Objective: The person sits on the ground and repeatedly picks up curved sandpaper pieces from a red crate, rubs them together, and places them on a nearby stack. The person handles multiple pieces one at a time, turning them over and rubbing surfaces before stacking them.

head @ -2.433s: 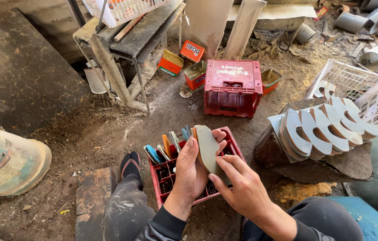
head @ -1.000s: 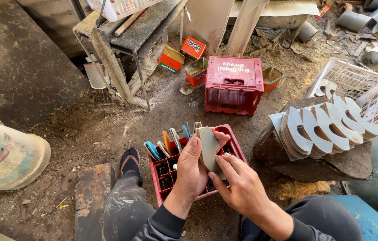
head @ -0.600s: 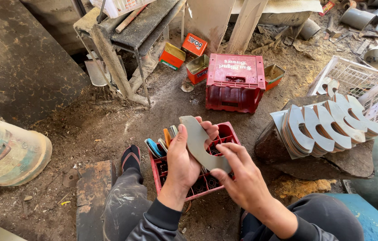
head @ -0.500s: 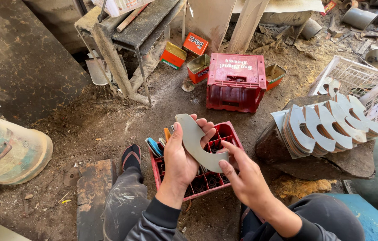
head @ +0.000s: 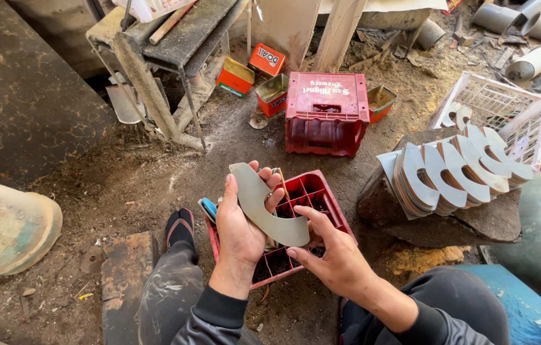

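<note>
Both hands hold curved grey metal piece (head: 264, 207) over red crate (head: 321, 198): left hand (head: 240, 231) fingers wrapped behind it, right hand (head: 331, 255) pinching lower end. Crate contents mostly hidden.

A single head-worn camera looks steeply down, close over the lap, toward the dirt floor (head: 123, 185) ahead.

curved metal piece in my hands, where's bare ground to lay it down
Bare dirt lies between the metal stand and the open red crate, left of the upturned red crate. It is crowded right: stacked curved plates cover the rock.
</note>
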